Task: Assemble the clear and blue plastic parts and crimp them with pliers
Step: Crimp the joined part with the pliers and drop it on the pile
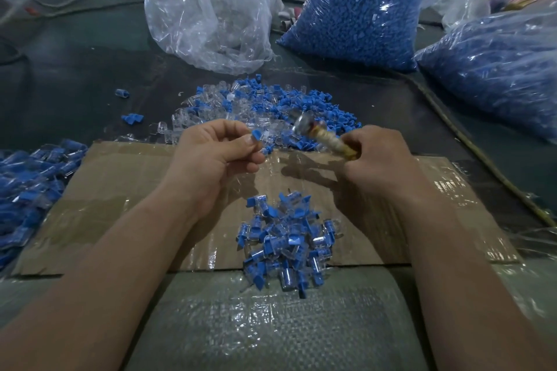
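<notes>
Both bare forearms (126,250) reach forward. The left hand (217,153) pinches a small blue part (256,135) between thumb and fingers; the right hand (376,156), blurred, seems curled round a tool handle (330,141).

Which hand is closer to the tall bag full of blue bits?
The right hand. It grips a blurred tool almost straight in front of the tall bag of blue parts; the left hand, pinching a small blue part, is farther off to the left.
</notes>
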Available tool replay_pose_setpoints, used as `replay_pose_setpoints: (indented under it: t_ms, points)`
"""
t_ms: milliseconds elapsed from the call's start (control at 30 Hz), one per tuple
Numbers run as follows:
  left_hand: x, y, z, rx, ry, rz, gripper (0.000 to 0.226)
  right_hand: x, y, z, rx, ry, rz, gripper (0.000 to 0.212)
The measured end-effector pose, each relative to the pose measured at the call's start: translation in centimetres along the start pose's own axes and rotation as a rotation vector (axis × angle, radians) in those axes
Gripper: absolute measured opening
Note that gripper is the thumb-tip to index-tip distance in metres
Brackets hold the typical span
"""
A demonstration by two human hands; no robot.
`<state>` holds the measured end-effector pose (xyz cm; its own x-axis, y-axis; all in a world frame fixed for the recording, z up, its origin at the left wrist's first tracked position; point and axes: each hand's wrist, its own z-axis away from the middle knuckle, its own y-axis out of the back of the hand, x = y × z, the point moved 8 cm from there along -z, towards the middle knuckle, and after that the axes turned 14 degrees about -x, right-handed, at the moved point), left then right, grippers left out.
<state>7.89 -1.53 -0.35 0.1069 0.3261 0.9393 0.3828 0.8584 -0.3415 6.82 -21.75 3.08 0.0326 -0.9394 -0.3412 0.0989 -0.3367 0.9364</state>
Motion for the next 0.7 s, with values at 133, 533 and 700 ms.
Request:
replay_pose_setpoints:
  t_ms: [133, 533, 700]
  points:
    - [0.2, 0.0, 0.0, 0.004, -0.046, 0.015, 0.01, -0.9, 1.3, 0.9, 0.196, 0.066, -0.189, 0.022]
    - [1.5, 0.2, 0.1, 0.047, -0.225, -0.046, 0.011, -4.1, -1.6, 0.7, 0.029, 0.191, -0.053, 0.022]
    - [1.7, 0.0, 0.3, 0.058, -0.235, -0.066, 0.012, -4.4, -2.0, 0.5, -0.027, 0.215, -0.045, 0.023]
